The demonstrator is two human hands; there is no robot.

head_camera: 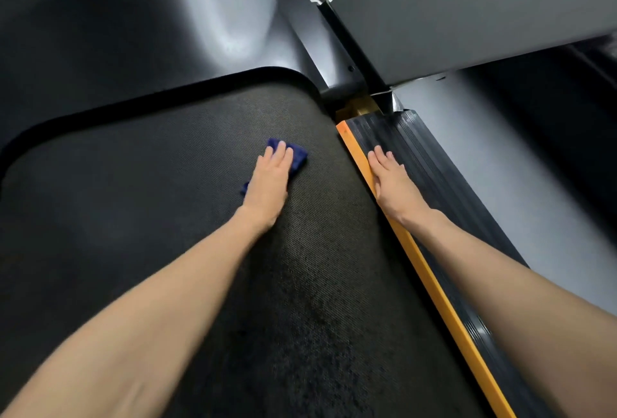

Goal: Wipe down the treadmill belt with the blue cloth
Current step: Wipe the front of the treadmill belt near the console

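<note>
My left hand lies flat on the cloth, fingers straight and together, pressing it onto the belt near the belt's front right corner. The blue cloth is bunched; it shows past my fingertips and again beside my thumb. My right hand rests open, fingers straight, on the ribbed black rail just right of the belt, its inner edge over the orange strip that runs between belt and rail. A small mark at the strip's far end is too small to read. Ahead of the belt is the glossy black cover, and a grey post rises from the rail's front end.
</note>
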